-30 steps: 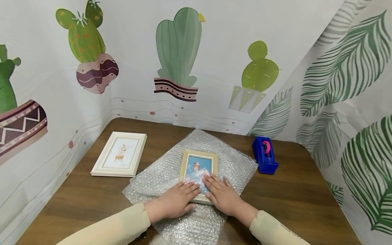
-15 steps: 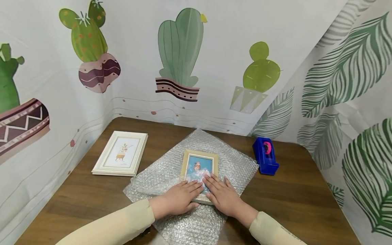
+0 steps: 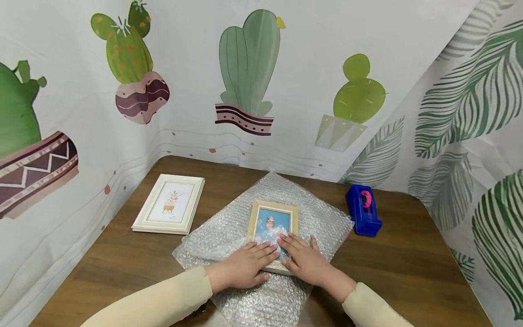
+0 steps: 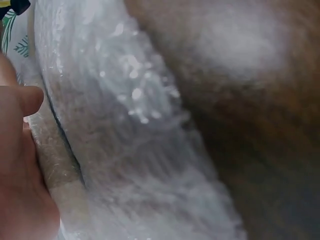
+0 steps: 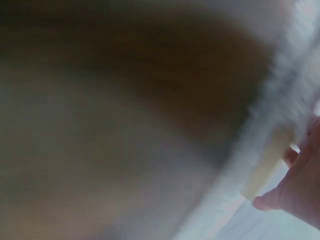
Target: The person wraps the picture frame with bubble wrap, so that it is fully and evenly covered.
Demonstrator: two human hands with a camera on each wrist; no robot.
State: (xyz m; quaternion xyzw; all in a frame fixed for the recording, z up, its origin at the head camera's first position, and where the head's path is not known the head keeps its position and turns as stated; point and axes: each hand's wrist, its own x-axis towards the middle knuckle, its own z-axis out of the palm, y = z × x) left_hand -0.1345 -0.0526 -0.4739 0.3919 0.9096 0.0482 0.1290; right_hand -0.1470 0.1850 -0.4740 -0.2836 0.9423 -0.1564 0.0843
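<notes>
A cream-edged picture frame (image 3: 277, 205) with a blue picture lies face up on a silvery sheet of bubble wrap (image 3: 229, 225), set cornerwise on the table. One flap of the wrap is folded over the frame's lower part. My left hand (image 3: 245, 267) lies over the flap at the frame's lower left, its fingers extended. From the lower right, my right hand (image 3: 308, 262) rests on the frame with straight fingers, their tips close to the left hand's. In the left wrist view, bubble wrap (image 4: 115, 100) shows beside the hand (image 4: 20, 165). The right wrist view is mostly blurred.
White picture frames (image 3: 171, 204) lie stacked at the left, a potted plant print on top. To the right of the wrap stands a blue tape dispenser (image 3: 363, 213) with a pink core. A cactus-print cloth (image 3: 302, 91) hangs behind the brown table (image 3: 392, 263).
The whole scene has drifted to the right in the head view as the camera turned. Both hands have stayed on the wrap and frame, with almost no movement against them.
</notes>
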